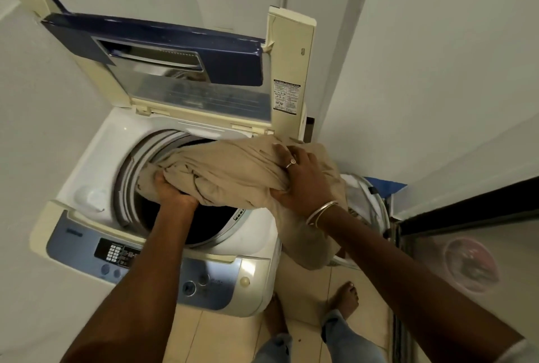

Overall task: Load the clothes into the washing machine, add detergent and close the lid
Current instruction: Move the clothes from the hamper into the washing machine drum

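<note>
Beige cloth (233,164) bunched over the washer (96,158) drum, gripped by left hand (172,190) and right hand (303,179).

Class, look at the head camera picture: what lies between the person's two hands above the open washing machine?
In the head view, a bunched beige cloth spans the stretch between the left hand and the right hand; both grip it.

We get dim, soft indoor light, fisheye bending at the edges, slight blur, glare on the lid (175,71).
</note>
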A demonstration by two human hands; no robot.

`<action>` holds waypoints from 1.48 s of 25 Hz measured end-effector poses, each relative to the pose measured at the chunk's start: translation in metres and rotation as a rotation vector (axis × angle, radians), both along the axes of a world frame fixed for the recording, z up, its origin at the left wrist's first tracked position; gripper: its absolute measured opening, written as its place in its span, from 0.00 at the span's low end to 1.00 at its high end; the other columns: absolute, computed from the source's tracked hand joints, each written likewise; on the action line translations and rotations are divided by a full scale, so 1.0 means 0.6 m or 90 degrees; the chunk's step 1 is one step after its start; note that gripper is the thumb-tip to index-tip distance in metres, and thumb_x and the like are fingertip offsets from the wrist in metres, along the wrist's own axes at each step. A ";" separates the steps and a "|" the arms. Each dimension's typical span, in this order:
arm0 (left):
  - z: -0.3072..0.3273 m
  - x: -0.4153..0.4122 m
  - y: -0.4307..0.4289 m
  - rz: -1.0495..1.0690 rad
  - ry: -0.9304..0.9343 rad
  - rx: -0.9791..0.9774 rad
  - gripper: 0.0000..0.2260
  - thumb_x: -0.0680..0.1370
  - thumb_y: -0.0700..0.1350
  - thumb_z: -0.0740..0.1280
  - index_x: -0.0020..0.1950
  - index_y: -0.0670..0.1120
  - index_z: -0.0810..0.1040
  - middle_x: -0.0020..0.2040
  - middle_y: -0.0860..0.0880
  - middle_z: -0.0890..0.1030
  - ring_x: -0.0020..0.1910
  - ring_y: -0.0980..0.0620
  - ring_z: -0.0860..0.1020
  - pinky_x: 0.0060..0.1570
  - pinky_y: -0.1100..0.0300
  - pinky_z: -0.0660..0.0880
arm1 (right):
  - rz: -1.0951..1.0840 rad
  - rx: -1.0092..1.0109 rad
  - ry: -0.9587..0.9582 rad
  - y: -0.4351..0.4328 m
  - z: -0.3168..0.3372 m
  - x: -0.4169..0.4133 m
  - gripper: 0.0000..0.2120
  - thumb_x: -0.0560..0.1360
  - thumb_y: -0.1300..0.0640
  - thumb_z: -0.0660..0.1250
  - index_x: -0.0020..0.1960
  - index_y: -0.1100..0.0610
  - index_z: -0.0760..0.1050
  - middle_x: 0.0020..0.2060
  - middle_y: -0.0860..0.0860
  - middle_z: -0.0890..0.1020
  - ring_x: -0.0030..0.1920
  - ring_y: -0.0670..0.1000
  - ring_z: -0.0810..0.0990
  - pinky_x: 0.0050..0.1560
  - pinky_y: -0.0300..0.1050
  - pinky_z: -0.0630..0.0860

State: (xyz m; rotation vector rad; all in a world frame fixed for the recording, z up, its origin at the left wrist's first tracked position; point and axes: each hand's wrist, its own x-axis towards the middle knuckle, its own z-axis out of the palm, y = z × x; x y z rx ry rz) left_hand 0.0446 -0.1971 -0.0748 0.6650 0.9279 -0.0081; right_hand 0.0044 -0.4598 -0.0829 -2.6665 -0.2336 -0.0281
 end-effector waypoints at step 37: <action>-0.002 0.004 -0.379 -1.333 -0.305 1.571 0.54 0.64 0.67 0.76 0.80 0.46 0.52 0.68 0.44 0.75 0.66 0.42 0.72 0.67 0.42 0.63 | -0.722 1.284 0.363 -0.087 -0.115 -0.065 0.19 0.74 0.48 0.66 0.59 0.59 0.81 0.59 0.60 0.82 0.60 0.61 0.79 0.66 0.60 0.73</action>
